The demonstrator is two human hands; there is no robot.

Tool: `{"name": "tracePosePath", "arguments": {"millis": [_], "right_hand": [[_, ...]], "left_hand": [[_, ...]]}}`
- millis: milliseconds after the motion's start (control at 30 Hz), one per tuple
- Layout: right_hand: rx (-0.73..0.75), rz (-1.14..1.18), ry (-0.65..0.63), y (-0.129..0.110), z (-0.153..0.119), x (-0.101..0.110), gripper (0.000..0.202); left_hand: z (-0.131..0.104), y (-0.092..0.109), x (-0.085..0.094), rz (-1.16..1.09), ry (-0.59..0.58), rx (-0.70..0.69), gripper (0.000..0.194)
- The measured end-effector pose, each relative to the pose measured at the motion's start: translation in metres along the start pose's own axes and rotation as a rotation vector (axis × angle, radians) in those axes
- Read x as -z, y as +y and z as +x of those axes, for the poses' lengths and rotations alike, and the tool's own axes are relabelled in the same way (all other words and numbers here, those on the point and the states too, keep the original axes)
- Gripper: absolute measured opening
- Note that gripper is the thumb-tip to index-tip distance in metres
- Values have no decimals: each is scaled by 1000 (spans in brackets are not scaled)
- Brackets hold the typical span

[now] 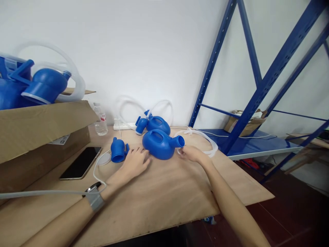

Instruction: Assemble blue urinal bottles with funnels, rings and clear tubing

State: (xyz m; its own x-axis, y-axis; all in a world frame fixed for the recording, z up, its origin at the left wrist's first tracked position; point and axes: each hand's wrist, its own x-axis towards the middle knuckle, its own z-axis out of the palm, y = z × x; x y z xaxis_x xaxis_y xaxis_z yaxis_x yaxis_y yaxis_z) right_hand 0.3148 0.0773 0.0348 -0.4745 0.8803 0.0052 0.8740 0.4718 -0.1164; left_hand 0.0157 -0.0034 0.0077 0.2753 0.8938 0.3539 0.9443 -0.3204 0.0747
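A blue bottle with a handle lies on the cardboard-covered table, its open mouth pointing right. My left hand rests between it and a small blue cup-like part, fingers apart and nothing in them. Beside the bottle's mouth is my right hand, fingers bent together near a coiled clear tube; what they hold, if anything, is hidden. Behind stand a second blue bottle and another small blue part, with clear tubing against the wall.
A black phone, a white round lid and a clear plastic bottle are at the left. A cardboard box holds more blue parts. A white cable crosses my left wrist. Blue shelving stands at the right.
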Motion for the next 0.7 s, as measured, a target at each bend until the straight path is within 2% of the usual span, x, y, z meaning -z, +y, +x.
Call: {"name": "tracePosePath", "arguments": {"millis": [67, 133, 167, 267, 333, 400, 433, 533, 600, 700], "right_hand": [[66, -10, -105, -12, -20, 14, 16], [165, 18, -109, -31, -38, 24, 16], [269, 59, -123, -42, -44, 27, 19], [606, 199, -255, -76, -43, 25, 30], [704, 190, -264, -95, -29, 16, 31], [689, 87, -183, -111, -9, 3, 26], [670, 27, -135, -118, 1, -3, 24], [660, -65, -43, -136, 32, -20, 24], [647, -59, 9, -147, 50, -29, 23], [588, -35, 74, -163, 69, -40, 24]], "left_hand": [[-11, -12, 5, 112, -28, 4, 32], [-20, -32, 12, 201, -29, 36, 31], [-25, -43, 15, 225, -20, 59, 31], [-35, -75, 26, 209, 97, 75, 35], [-41, -92, 32, 189, 198, 106, 39], [-45, -106, 36, 197, 231, 232, 49], [-48, -112, 36, 192, 205, 313, 58], [-52, -129, 31, 89, 23, 471, 79], [-53, -139, 26, 25, -39, 475, 76], [-52, -146, 21, -8, -1, 447, 64]]}}
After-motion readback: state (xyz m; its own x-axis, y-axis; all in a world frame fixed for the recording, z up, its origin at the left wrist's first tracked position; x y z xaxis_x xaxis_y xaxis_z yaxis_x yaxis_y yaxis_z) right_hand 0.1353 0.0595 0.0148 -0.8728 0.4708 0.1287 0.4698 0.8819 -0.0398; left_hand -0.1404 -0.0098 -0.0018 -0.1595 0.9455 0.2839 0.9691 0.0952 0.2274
